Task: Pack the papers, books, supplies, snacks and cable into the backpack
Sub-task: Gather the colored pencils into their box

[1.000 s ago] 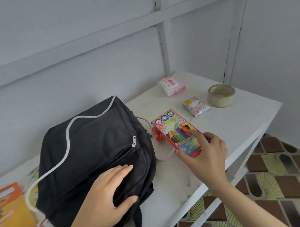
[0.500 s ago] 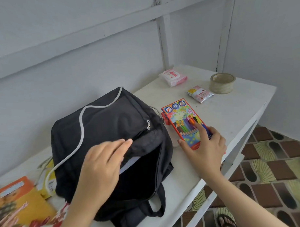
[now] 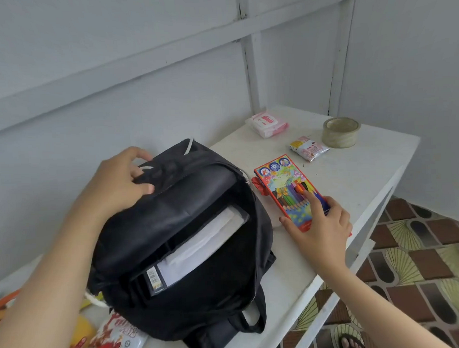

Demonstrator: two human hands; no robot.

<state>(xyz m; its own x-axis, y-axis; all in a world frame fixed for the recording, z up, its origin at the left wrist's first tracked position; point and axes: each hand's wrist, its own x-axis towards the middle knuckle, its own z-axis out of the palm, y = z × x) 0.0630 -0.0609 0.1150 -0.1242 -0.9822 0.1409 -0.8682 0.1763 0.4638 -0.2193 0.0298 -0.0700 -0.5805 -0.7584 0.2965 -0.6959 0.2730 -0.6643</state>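
At the near left corner of the table [image 3: 353, 174], red and white snack bags [image 3: 112, 339] lie against the backpack [image 3: 174, 267]. An orange book [image 3: 4, 302] shows at the left edge, partly behind the forearm. The black backpack lies on the table with its main compartment unzipped and gaping toward the camera. White papers [image 3: 204, 239] stand inside it, in the rear sleeve. The left hand [image 3: 119, 183] grips the bag's upper rim, fingers curled over the far side and thumb pressed on the near side. Just right of the bag, the right hand [image 3: 321, 228] holds the near end of the pencil box [image 3: 283, 182]: thumb on its left edge, index finger flat on its face, other fingers curled over the right edge. The box sits low over the table; whether it touches I cannot tell. Farther back lie a snack packet [image 3: 308, 147], a tape roll [image 3: 341, 132] just beside it, and a pink tissue pack [image 3: 267, 123] near the wall.
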